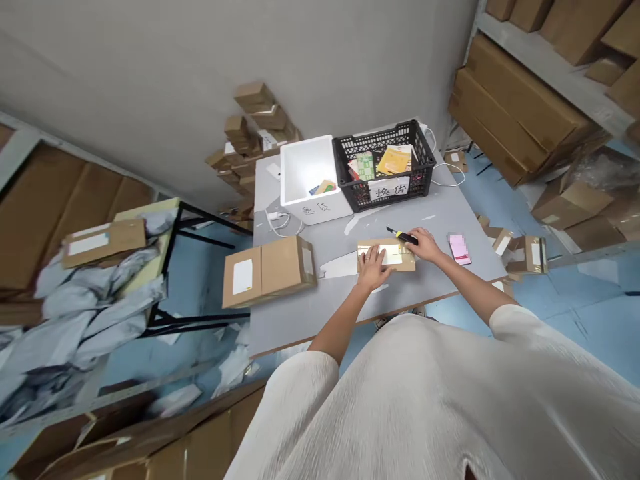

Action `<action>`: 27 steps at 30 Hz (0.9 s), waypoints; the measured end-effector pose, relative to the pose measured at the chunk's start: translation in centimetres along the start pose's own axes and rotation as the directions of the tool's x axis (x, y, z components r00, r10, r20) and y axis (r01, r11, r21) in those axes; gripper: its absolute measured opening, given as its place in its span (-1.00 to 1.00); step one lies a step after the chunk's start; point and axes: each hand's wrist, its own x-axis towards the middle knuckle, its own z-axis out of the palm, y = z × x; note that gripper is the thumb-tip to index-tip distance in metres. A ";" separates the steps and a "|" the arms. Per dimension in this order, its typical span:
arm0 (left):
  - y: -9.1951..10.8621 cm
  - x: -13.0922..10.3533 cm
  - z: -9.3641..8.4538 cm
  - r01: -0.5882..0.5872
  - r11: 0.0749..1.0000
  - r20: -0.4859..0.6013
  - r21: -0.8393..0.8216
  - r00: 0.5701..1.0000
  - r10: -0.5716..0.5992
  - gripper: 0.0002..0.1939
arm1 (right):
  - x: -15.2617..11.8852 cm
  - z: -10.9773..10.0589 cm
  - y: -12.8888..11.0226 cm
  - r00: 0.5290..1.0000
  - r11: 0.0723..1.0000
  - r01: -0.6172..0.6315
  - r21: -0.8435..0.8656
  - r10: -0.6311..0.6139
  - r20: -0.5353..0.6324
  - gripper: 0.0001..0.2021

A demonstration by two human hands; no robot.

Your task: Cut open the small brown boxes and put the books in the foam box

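A small cardboard box (407, 264) with a white label and clear tape lies on the grey table. My left hand (373, 268) rests flat on the box's left part, its fingers spread over the label. A yellow and black utility knife (406, 237) is gripped in my right hand (424, 245), over the box's right end. The knife's blade points left, above the box's far edge. To the right of my right hand lies a phone (459, 249) with a pink screen.
Behind the box stand a white foam box (309, 170) and a black plastic crate (385, 167) holding packets. A larger carton (270, 272) sits at the table's left. White cables (283, 223) trail over the table. Shelves and stacked cartons (520, 113) flank the table; grey parcels (85, 320) pile up left.
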 end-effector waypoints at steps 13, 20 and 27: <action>-2.5 -1.6 0.8 0.292 0.952 0.024 -0.090 0.956 -0.291 -0.54 | 1.0 0.7 -1.2 0.983 0.995 -0.087 -0.058 0.095 0.158 -0.54; -3.3 1.5 1.0 0.189 0.934 -0.077 -0.303 0.972 -0.222 -0.62 | -2.1 0.2 -2.0 0.984 0.987 -0.163 0.004 0.162 0.077 -0.50; -1.8 5.6 1.2 0.118 0.918 -0.017 -0.379 0.991 -0.134 -0.47 | -1.8 0.0 -2.4 0.947 0.949 -0.309 -0.060 0.313 0.071 -0.50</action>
